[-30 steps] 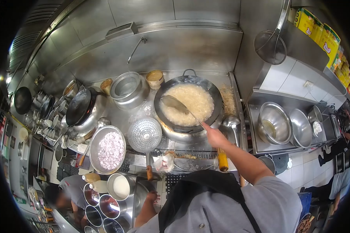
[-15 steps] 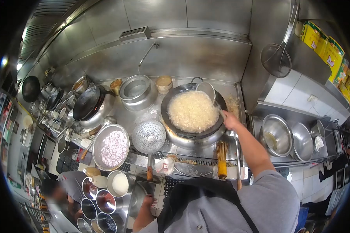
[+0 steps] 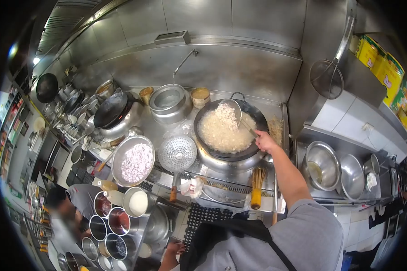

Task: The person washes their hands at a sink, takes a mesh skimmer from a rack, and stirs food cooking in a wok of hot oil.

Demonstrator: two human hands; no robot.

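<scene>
My right hand (image 3: 266, 142) is closed round the handle of a strainer (image 3: 229, 112). Pale fried pieces fill the strainer, which is tilted over the far side of a black wok (image 3: 262, 122). Bubbling oil and more pale pieces (image 3: 219, 135) fill the wok. My left hand (image 3: 175, 247) hangs low beside my black apron, fingers loosely apart, holding nothing that I can see. Left of the wok lies a perforated skimmer (image 3: 177, 153) with a wooden handle. Beside it is a metal bowl (image 3: 115, 158) of flour-coated, pinkish pieces (image 3: 137, 162).
A bamboo brush (image 3: 257, 187) and a crumpled cloth (image 3: 192, 187) lie along the stove's front. Behind stands a metal pot (image 3: 169, 101). Steel bowls (image 3: 323, 165) are at right, sauce containers (image 3: 119, 220) at lower left, near a person in grey (image 3: 83, 201). Another strainer (image 3: 326, 79) hangs at right.
My right hand has brought the strainer from the wok's far right rim inward to the left, and it now holds fried pieces. The whole view has shifted slightly.
</scene>
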